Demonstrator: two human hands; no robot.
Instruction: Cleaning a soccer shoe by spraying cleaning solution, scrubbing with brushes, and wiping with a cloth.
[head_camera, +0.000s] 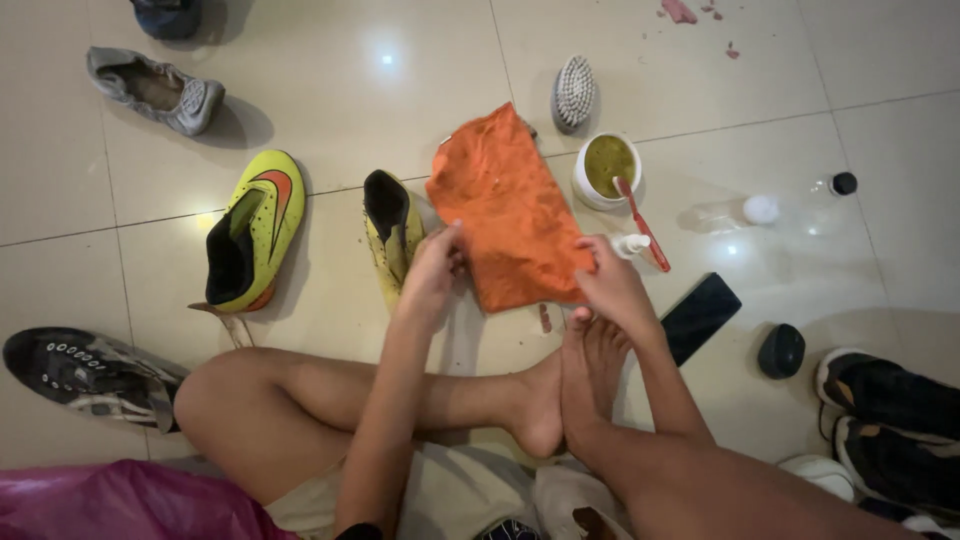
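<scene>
Basically both hands pinch the orange cloth (510, 215) on the tiled floor (330, 90), left hand (432, 268) at its near-left edge, right hand (612, 285) at near-right corner; prob. light, limp, best gripped by edges.

Warm, yellowish indoor light from overhead, moderately bright. A sharp white glare spot sits on the glossy floor tiles (386, 60) near the top, with fainter gleams by the yellow football boot (256, 228) and beside the clear plastic bottle (770, 208). Shadows are soft, falling right of the grey slip-on shoe (155, 90) and the boot. Focus holds well mid-frame; the corners darken, and wide-angle stretch bends the tile lines at the edges.
</scene>
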